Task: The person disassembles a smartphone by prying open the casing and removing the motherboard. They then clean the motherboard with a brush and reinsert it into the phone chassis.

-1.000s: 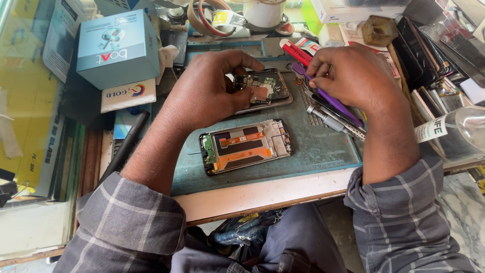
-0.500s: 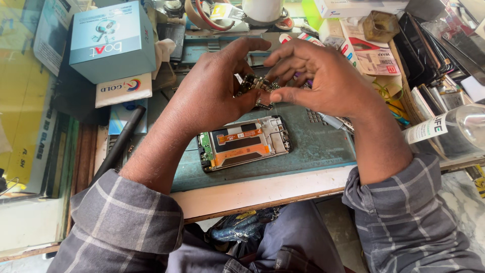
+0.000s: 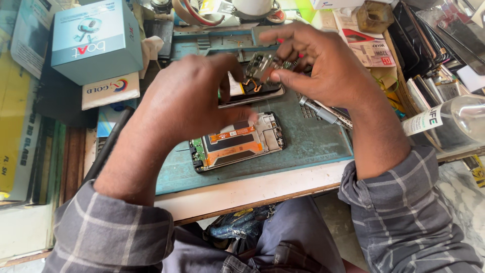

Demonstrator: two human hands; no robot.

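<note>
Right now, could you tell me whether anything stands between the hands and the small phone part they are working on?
Nothing visible does. The right hand already pinches the small part in its fingertips, and the left hand touches it from the other side, above the open phone.

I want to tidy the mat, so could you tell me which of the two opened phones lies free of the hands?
The nearer opened phone, the one with orange strips inside, lies alone on the green mat. The farther phone sits under both hands.
</note>
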